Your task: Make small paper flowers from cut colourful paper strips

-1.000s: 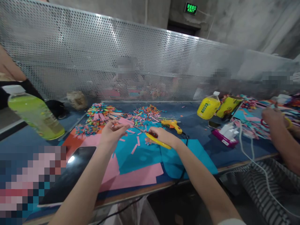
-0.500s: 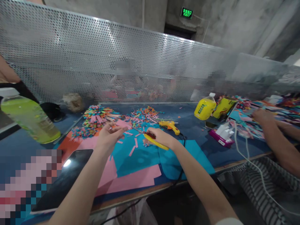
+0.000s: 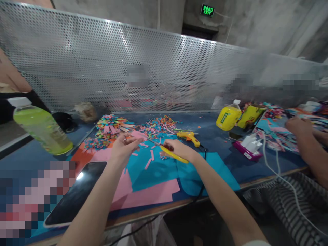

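Observation:
Between the fingers of my left hand (image 3: 126, 146) is a piece of pink paper (image 3: 139, 135). My right hand (image 3: 176, 149) is closed around yellow-handled scissors (image 3: 176, 156), whose blades point left and meet the edge of the pink paper. Beneath both hands lie blue sheets (image 3: 151, 172) scattered with narrow pink strips (image 3: 148, 163). Larger pink sheets (image 3: 146, 197) lie nearer the table's front edge. Beyond the hands are a heap of small colored paper strips (image 3: 161, 125) and a fringed bundle of colored paper (image 3: 111, 124).
A yellow glue gun (image 3: 189, 137) with a black cord lies right of the strips. A tablet (image 3: 77, 194) and a green drink bottle (image 3: 42, 126) are at left. Rightward are a yellow bottle (image 3: 228, 116), a purple power strip (image 3: 247, 152) and a co-worker's hand (image 3: 298, 125). A perforated metal partition (image 3: 102, 68) stands behind.
The whole view has shifted slightly, so things appear a little further right. My hands keep the same hold on the pink paper and the scissors.

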Tool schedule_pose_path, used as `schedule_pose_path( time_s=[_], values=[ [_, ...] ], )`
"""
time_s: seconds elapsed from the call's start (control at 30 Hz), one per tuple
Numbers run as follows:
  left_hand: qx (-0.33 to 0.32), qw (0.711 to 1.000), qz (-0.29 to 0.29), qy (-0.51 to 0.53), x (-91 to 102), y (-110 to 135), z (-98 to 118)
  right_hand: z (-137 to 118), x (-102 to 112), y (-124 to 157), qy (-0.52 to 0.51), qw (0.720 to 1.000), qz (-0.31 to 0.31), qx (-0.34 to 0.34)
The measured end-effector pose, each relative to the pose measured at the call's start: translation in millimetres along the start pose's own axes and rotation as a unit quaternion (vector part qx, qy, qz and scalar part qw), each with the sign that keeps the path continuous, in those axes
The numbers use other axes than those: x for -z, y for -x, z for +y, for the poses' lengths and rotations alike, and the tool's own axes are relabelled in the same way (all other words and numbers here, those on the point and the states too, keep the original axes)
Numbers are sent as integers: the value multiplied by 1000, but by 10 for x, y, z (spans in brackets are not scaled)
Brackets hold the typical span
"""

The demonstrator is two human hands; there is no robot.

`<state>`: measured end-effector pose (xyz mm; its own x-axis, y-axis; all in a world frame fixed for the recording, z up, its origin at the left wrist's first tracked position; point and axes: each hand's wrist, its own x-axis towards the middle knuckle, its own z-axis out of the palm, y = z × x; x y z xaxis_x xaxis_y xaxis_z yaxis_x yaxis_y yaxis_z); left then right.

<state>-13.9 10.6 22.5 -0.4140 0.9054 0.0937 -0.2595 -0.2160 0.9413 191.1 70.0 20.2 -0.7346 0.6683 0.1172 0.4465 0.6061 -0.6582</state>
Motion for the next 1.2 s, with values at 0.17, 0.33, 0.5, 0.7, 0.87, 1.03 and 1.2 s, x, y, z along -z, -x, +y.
schedule_pose_path(
  time_s=[0.17, 0.33, 0.5, 0.7, 0.87, 1.03, 1.2],
  values=[
    [7, 1000, 8, 6, -7, 15, 21, 6, 2, -6, -9, 1000, 11, -6],
    [19, 1000, -1, 11, -6, 27, 43, -4, 7, -9, -24, 1000, 14, -10],
    [31, 999, 0, 27, 1, 18, 53, 4, 12, -8, -28, 999, 29, -3],
    [2, 999, 30, 29, 0, 26, 61, 31, 11, 0, -17, 999, 28, -10],
    [-4, 1000, 23, 16, 10, 16, 37, 29, 5, 5, -21, 999, 25, -1],
    [0, 1000, 11, -9, 17, 24, 33, 4, 27, 12, 0, 1000, 21, 3],
    [5, 1000, 4, -5, 27, 16, 29, 7, 28, 15, 5, 1000, 19, -10]
  ],
)
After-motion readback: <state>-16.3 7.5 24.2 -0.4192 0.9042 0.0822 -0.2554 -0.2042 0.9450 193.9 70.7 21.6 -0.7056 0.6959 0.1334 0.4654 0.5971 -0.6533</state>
